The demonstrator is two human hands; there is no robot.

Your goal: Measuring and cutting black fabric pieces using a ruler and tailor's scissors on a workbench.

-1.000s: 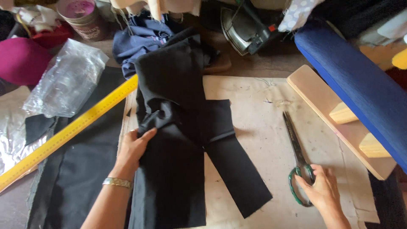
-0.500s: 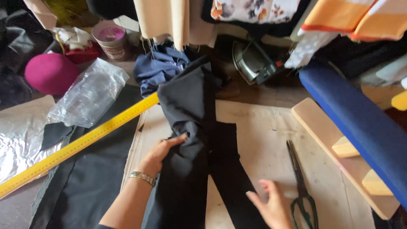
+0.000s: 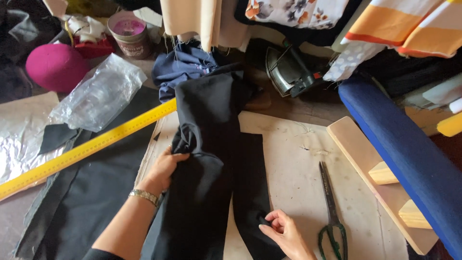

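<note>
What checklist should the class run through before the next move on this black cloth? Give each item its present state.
1. Left hand grips the black cloth at its bunched edge: ok.
2. Right hand pinches the cloth's lower edge: ok.
3. Cloth lies flat: not ok, it is folded and creased near the left hand.
4. Scissors lie apart from both hands, blades shut: ok.
5. Yellow ruler lies clear of the cloth: cannot tell; its far end meets the cloth.

2 hands point(image 3: 163, 168) gripping black fabric point(image 3: 211, 144), scissors point(image 3: 331, 212) beside, iron point(image 3: 288, 70) perhaps behind
</note>
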